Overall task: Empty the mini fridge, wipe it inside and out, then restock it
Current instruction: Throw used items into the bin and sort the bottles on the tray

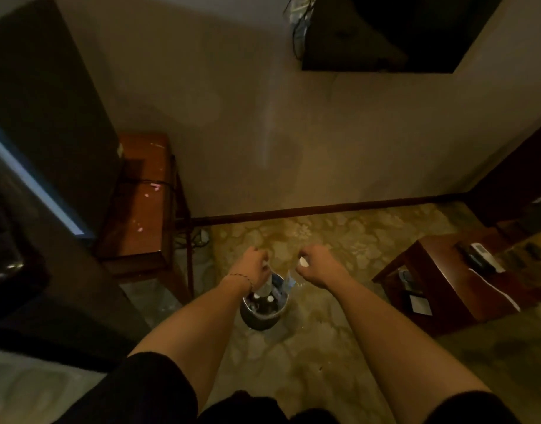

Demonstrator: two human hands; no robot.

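Note:
A small metal bucket (263, 318) stands on the patterned floor, holding several bottles with white caps. My left hand (254, 261) grips the neck of a clear bottle (265, 287) that reaches down into the bucket. My right hand (316, 264) grips another clear bottle by its white cap (303, 262), just right of the bucket's far rim. The dark mini fridge (49, 111) stands at the left on a wooden stand, with its open door (33, 301) in the lower left.
A reddish wooden stand (137, 203) with cables behind it sits under the fridge. A low wooden table (452, 283) with remote controls stands at the right. A dark television (385, 35) hangs on the wall above. Patterned carpet lies between them.

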